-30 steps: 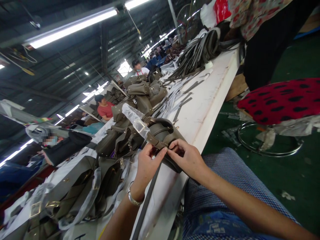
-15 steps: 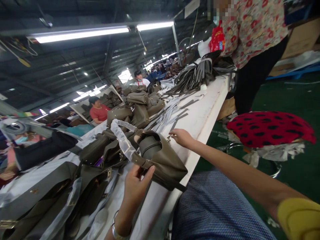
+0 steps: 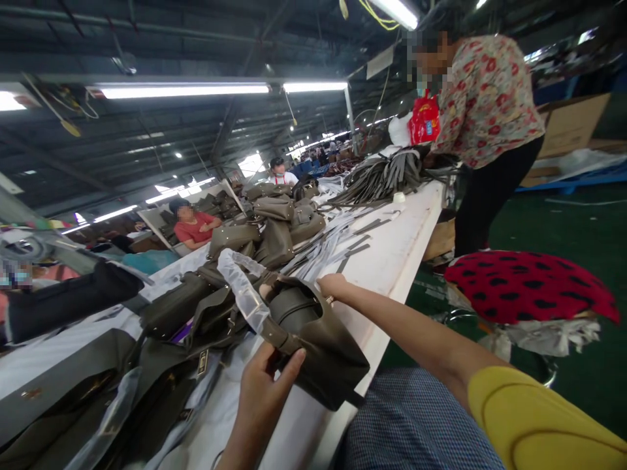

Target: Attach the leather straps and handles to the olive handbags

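Observation:
An olive-grey handbag (image 3: 337,352) lies tilted at the near edge of the table, its mouth facing up and a darker piece showing inside. Clear plastic wraps its raised handle (image 3: 247,300). My left hand (image 3: 269,385) grips the bag at the handle's base, thumb on top and fingers underneath. At the far rim of the bag is my right hand (image 3: 334,287), its fingers curled in and partly hidden. A small gold-coloured metal piece shows just below it; what those fingers hold cannot be made out.
More olive bags (image 3: 274,228) are heaped along the white table (image 3: 386,261), with others at the near left. Grey straps (image 3: 386,179) lie in a bundle at the far end. A person in a floral shirt (image 3: 494,98) bends there. A red spotted stool (image 3: 529,287) stands at right.
My right hand has moved left and slightly down, from beside the bag to its far rim. The left hand keeps its grip. The view has shifted, and the floral-shirted person now bends lower.

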`<state>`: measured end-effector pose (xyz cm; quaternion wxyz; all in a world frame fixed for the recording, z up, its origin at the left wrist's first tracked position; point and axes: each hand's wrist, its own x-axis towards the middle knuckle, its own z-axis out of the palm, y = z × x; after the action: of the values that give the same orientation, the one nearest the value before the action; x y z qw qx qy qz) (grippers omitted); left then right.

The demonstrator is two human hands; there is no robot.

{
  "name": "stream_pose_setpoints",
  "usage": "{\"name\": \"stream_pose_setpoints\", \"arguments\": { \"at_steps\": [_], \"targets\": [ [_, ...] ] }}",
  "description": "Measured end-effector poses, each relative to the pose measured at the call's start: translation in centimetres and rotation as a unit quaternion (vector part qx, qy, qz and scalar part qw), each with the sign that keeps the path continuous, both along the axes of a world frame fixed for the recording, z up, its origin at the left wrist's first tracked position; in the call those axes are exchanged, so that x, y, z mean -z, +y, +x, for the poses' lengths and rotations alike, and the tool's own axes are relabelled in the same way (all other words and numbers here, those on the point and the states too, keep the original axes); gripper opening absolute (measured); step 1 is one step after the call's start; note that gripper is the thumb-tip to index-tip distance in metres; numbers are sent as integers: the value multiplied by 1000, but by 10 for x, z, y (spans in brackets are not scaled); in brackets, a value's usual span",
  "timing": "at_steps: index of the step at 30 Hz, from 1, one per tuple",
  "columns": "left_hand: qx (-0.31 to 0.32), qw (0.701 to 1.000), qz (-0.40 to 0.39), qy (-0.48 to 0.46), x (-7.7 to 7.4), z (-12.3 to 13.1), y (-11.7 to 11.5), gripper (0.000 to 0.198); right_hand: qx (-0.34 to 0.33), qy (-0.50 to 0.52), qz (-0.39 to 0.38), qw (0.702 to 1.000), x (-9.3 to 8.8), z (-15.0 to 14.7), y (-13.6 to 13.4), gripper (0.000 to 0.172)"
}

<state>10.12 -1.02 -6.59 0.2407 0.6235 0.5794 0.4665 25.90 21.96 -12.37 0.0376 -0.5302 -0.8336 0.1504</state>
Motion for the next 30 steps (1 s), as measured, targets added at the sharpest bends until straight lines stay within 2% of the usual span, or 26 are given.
{"name": "stream_pose_setpoints", "arguments": {
  "at_steps": [5,8,10,13,16,18,20,21,22,24,25,27,30],
  "targets": [
    [-2,1000,-4,-4,0,3,-3,32,-7,72,-7,997,-2,6,-5,34],
    [-7,1000,-8,-23,3,2,-2,35,39,168,23,985,0,19,-17,36],
    [3,999,-21,-25,5,1,0,37,88,250,51,963,-1,33,-27,40],
    [30,999,-30,-3,7,-3,4,37,161,389,83,903,-7,58,-47,39],
    [48,999,-10,22,6,-4,7,35,196,511,81,833,-16,79,-81,48],
    [50,998,2,27,3,-2,7,32,191,565,59,800,-22,86,-113,53],
    [49,998,0,25,1,2,6,30,164,608,18,776,-27,85,-149,49],
    [48,999,-4,21,-1,4,5,29,137,669,-29,730,-29,82,-168,45],
    [46,999,-10,15,-2,5,4,29,115,703,-68,698,-31,78,-185,41],
    [44,999,-23,4,-2,7,4,30,83,710,-131,687,-35,68,-215,39],
    [43,999,-29,-1,-2,8,4,30,81,698,-146,696,-36,62,-227,39],
    [44,998,-35,-7,-2,8,4,30,93,674,-150,717,-36,49,-242,38],
    [49,998,-32,-7,-2,10,4,28,107,663,-128,729,-29,33,-250,38]
  ]
}}
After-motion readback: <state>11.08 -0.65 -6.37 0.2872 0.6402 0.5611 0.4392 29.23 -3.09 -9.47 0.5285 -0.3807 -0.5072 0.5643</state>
